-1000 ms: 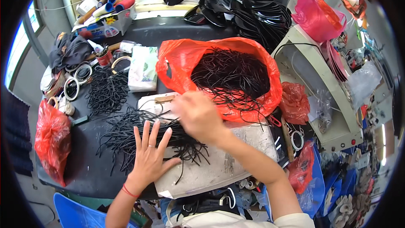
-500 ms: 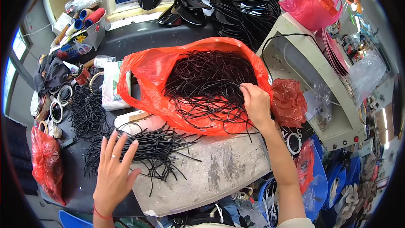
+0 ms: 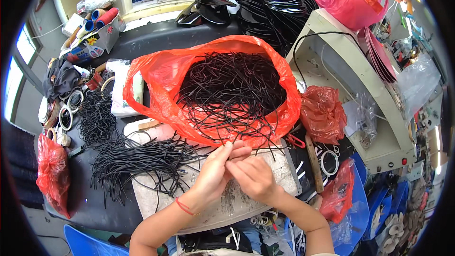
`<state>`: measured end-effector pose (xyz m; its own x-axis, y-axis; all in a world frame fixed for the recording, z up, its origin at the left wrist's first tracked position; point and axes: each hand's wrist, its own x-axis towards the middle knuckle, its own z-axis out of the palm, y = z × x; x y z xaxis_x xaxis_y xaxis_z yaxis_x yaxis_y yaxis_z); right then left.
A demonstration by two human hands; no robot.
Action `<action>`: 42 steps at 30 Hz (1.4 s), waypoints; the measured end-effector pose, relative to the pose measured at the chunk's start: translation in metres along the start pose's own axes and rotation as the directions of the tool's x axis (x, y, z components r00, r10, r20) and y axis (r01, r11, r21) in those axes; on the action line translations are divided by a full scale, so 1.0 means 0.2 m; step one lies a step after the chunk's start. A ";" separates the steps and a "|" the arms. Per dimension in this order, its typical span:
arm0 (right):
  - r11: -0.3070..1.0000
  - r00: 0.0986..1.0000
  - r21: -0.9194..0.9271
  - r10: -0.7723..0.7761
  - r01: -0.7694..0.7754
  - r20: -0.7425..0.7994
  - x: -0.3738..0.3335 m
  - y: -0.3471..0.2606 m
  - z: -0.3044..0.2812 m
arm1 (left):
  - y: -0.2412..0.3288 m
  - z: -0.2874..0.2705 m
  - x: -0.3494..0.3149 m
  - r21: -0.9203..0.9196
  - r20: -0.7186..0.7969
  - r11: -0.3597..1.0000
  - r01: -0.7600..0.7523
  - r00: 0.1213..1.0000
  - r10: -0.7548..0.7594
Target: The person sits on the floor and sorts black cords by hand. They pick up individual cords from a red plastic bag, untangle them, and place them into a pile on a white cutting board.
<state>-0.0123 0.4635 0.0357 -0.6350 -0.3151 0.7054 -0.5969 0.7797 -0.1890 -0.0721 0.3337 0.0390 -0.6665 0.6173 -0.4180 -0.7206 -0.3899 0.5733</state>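
My left hand [image 3: 213, 173] and my right hand [image 3: 256, 178] meet over the worn pale board [image 3: 232, 208], at the near edge of an open red plastic bag [image 3: 161, 76]. The fingers of both are closed in a pinch; what lies between them is too small to make out. Thin black cords [image 3: 232, 83] fill the bag, and some loose ends hang over its near rim just beyond my fingertips. Left of my hands, a bundle of black cords [image 3: 137, 161] lies partly on the board. A tangled heap of black cord [image 3: 97, 121] sits behind that bundle.
A knotted red bag [image 3: 52, 173] lies at the left. Glossy black curved pieces [image 3: 275, 9] are stacked at the back. To the right stand a beige machine housing [image 3: 365, 95] and a crumpled red bag [image 3: 323, 114]. Thread spools [image 3: 97, 19] fill a box at back left.
My right hand has left the cords in the bag and come nearer. My left hand, spread over the cord bundle before, has moved right and closed beside it.
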 end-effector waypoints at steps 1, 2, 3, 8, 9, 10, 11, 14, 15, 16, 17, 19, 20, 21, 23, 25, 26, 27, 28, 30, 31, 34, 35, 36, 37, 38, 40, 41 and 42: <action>1.000 1.000 0.003 -0.026 0.026 0.001 -0.01 -0.01 0.01 | -0.01 -0.02 0.00 0.012 0.007 1.000 0.009 1.000 -0.009; 0.999 0.999 0.006 -0.052 0.052 0.002 -0.02 -0.03 0.01 | -0.01 -0.03 -0.01 0.024 0.014 1.000 0.018 1.000 -0.019; 0.997 0.997 0.009 -0.079 0.079 0.003 -0.02 -0.04 0.02 | 0.00 -0.05 -0.02 0.020 0.011 1.000 0.021 1.000 -0.021; 0.997 0.996 0.060 -0.051 0.046 0.079 -0.11 -0.08 -0.02 | 0.05 -0.16 -0.08 -0.142 0.044 0.990 -0.010 0.999 0.017; 0.997 0.998 0.081 -0.017 0.012 0.065 -0.09 -0.07 -0.05 | 0.05 -0.17 -0.09 -0.192 0.053 0.981 -0.022 0.998 0.032; 0.995 0.998 0.101 0.018 -0.023 0.054 -0.08 -0.04 -0.08 | 0.09 -0.08 -0.13 -0.093 -0.139 0.996 -0.017 0.990 0.004; 0.991 0.997 0.122 0.058 -0.063 0.044 -0.06 -0.01 -0.10 | 0.08 -0.09 -0.14 -0.105 -0.120 0.994 -0.035 0.993 0.022; 0.900 0.926 -0.221 0.361 -0.376 -0.109 0.12 0.29 -0.09 | 0.04 -0.12 -0.20 -0.115 -0.079 0.989 -0.093 0.993 0.084; 0.829 0.893 -0.332 0.413 -0.450 -0.178 0.15 0.39 -0.07 | 0.02 -0.12 -0.21 -0.159 -0.059 0.984 -0.075 0.996 0.066; 0.801 0.890 -0.393 0.433 -0.451 -0.140 0.13 0.47 -0.06 | 0.01 -0.12 -0.21 -0.203 -0.040 0.977 -0.058 0.998 0.051; 0.772 0.885 -0.451 0.454 -0.447 -0.101 0.11 0.54 -0.04 | 0.00 -0.12 -0.20 -0.249 -0.024 0.968 -0.042 0.999 0.038; 0.751 0.881 -0.493 0.468 -0.439 -0.072 0.08 0.59 -0.03 | -0.01 -0.13 -0.21 -0.231 -0.017 0.970 -0.075 0.997 0.073; 0.760 0.884 -0.480 0.460 -0.439 -0.081 0.06 0.60 -0.03 | -0.01 -0.13 -0.21 -0.197 -0.022 0.975 -0.100 0.995 0.098; 0.767 0.887 -0.467 0.453 -0.440 -0.092 0.05 0.60 -0.02 | -0.01 -0.14 -0.22 -0.162 -0.024 0.979 -0.124 0.992 0.122; 0.755 0.903 -0.511 0.415 -0.412 -0.115 0.06 0.58 -0.01 | -0.01 -0.14 -0.22 -0.167 -0.044 0.983 -0.076 0.997 0.070; 0.752 0.914 -0.535 0.389 -0.385 -0.112 0.04 0.60 0.01 | -0.03 -0.15 -0.21 -0.199 -0.023 0.979 -0.036 0.999 0.032; 0.758 0.920 -0.529 0.370 -0.381 -0.132 0.05 0.58 -0.01 | -0.04 -0.16 -0.21 -0.199 -0.001 0.979 -0.044 0.999 0.045; 0.760 0.921 -0.524 0.355 -0.385 -0.162 0.06 0.57 -0.03 | -0.04 -0.17 -0.21 -0.215 0.007 0.975 -0.056 0.998 0.059; 0.762 0.920 -0.516 0.342 -0.390 -0.190 0.06 0.56 -0.05 | -0.04 -0.17 -0.20 -0.231 0.011 0.971 -0.067 0.997 0.071; 0.758 0.918 -0.517 0.318 -0.397 -0.238 0.06 0.53 -0.08 | -0.04 -0.18 -0.20 -0.245 0.023 0.967 -0.076 0.996 0.084; 0.769 0.929 -0.524 0.272 -0.366 -0.250 0.07 0.50 -0.10 | -0.04 -0.17 -0.21 -0.242 0.030 0.967 -0.079 0.996 0.089; 0.798 0.962 -0.552 0.123 -0.241 -0.242 0.11 0.39 -0.14 | -0.04 -0.14 -0.22 -0.162 -0.011 0.983 -0.087 0.996 0.086; 0.829 0.980 -0.531 0.092 -0.174 -0.178 0.12 0.31 -0.16 | -0.04 -0.13 -0.22 -0.125 -0.037 0.989 -0.083 0.996 0.079; 0.857 0.992 -0.504 0.058 -0.108 -0.114 0.12 0.21 -0.17 | -0.03 -0.12 -0.23 -0.048 0.001 0.994 -0.094 0.996 0.094; 0.879 0.998 -0.474 0.025 -0.047 -0.052 0.10 0.13 -0.17 | -0.03 -0.11 -0.23 -0.061 0.019 0.996 -0.067 0.997 0.068; 0.940 1.000 -0.341 0.012 -0.011 0.001 0.07 0.06 -0.16 | -0.03 -0.09 -0.22 -0.073 0.041 0.997 -0.038 0.998 0.041; 0.987 0.993 -0.162 -0.004 0.023 0.114 0.04 -0.09 -0.13 | -0.04 -0.13 -0.22 -0.122 0.103 0.993 0.006 0.995 0.006; 0.991 0.985 -0.133 0.005 0.018 0.171 0.03 -0.16 -0.13 | -0.05 -0.13 -0.22 -0.055 0.088 0.998 0.000 0.996 0.005; 0.995 0.979 -0.102 0.032 -0.011 0.201 0.01 -0.20 -0.13 | -0.05 -0.14 -0.23 0.011 0.072 1.000 -0.005 0.997 0.004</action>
<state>0.0244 0.4459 0.0626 -0.7393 -0.3928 0.5469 -0.5366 0.8344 -0.1260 -0.0407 0.2908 0.0333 -0.6541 0.6633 -0.3636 -0.7150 -0.3852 0.5835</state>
